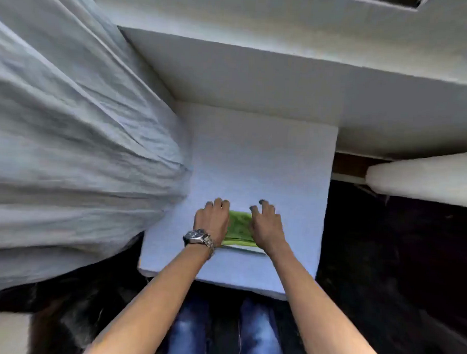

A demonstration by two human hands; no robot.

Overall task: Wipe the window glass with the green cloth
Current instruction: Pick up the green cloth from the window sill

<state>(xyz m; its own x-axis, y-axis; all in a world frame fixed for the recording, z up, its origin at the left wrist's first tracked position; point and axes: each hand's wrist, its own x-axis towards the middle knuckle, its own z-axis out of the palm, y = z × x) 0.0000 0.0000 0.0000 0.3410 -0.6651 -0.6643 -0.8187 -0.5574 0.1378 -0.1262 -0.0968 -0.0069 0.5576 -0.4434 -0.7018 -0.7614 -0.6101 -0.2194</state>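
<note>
A folded green cloth [239,226] lies flat on a white table [254,156], near its front edge. My left hand [213,220], with a metal watch on the wrist, rests on the cloth's left side, fingers spread and curled down. My right hand [267,226] presses on the cloth's right side, fingers apart. Both hands cover the cloth's edges, so only its middle strip and near folded edge show. No window glass is clearly in view.
A large grey curtain [73,143] hangs bunched at the left, touching the table's left side. White ledges and walls [284,80] run behind the table. A white cushion-like shape [425,177] sits at the right. The floor below is dark; my jeans show under the table.
</note>
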